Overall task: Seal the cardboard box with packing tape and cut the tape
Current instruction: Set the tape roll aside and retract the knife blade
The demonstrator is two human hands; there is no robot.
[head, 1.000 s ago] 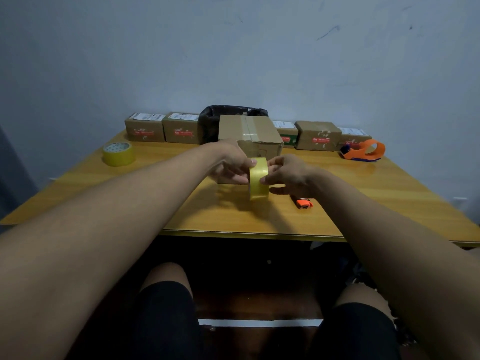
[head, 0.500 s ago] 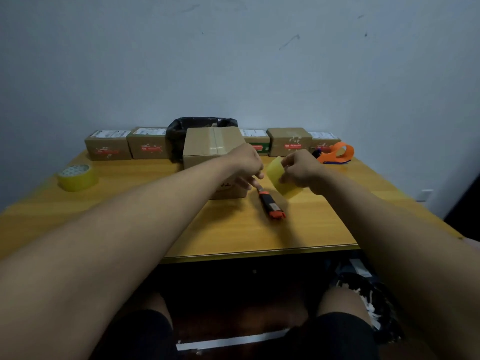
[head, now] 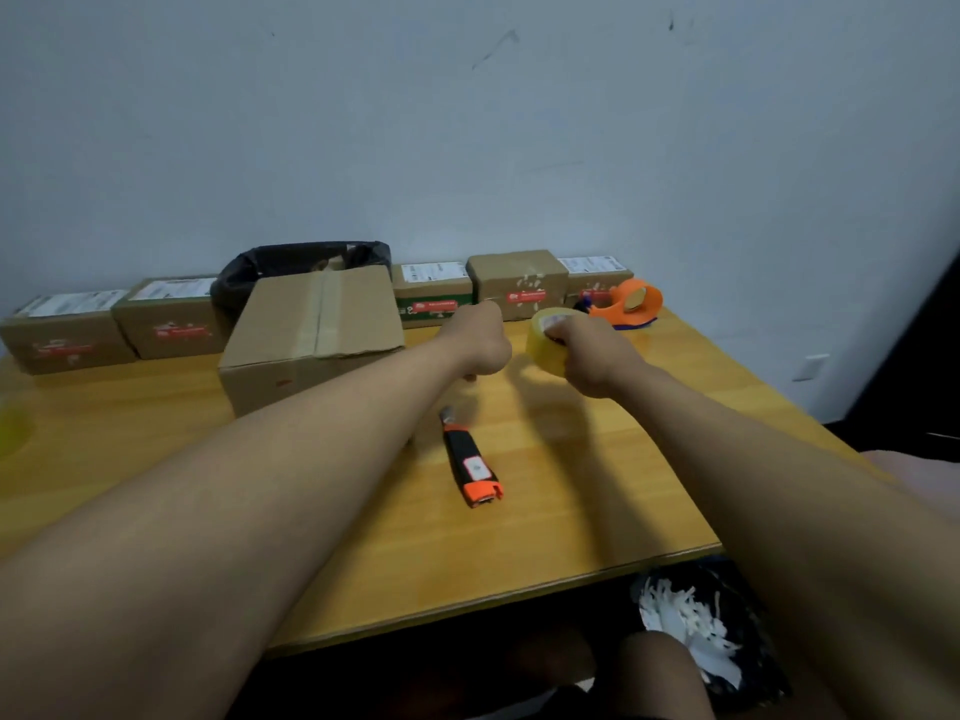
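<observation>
The brown cardboard box (head: 311, 330) sits at mid-left on the table with a strip of tape along its top seam. My right hand (head: 587, 356) grips a yellowish roll of packing tape (head: 543, 340), held above the table to the right of the box. Just left of the roll, my left hand (head: 480, 343) is closed in a fist; I cannot make out any tape end in its fingers. An orange and black utility knife (head: 470, 459) lies on the table below both hands, untouched.
The wooden table (head: 571, 501) carries a row of small labelled boxes (head: 166, 319) along the wall and a black-lined bin (head: 301, 262) behind the box. An orange tape dispenser (head: 631, 304) sits at far right, another yellow tape roll (head: 10, 428) at the left edge.
Both hands carried the tape roll up and to the right, away from the box front. The view turned left, and the knife now lies fully exposed below the hands.
</observation>
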